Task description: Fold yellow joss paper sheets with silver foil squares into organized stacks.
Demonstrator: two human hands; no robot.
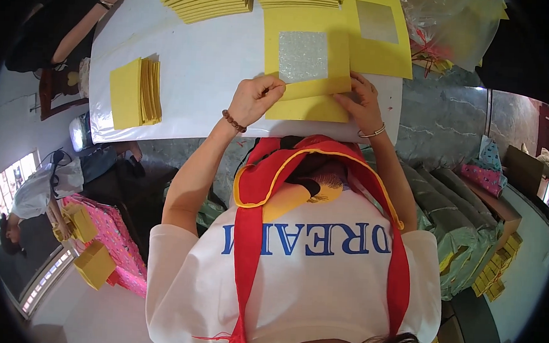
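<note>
A flat yellow paper piece (339, 57) with a grey, bubbly-textured square panel (303, 56) lies near the front edge of the white-covered table (199, 74). A fold crosses it near its lower end, with a yellow strip (309, 109) showing below. My left hand (258, 99) is closed in a pinch on the left end of the fold. At the right end, my right hand (364, 103) grips the edge between thumb and fingers. A second yellow piece (392, 56) with a similar panel lies under it to the right.
Fanned yellow stacks (209, 0) stand at the table's back, and a smaller stack (136, 94) at left. A co-worker's arm (83, 28) reaches in at upper left. Another person (54, 178) handles yellow pieces further left. Green-wrapped bundles (448, 224) stand at right.
</note>
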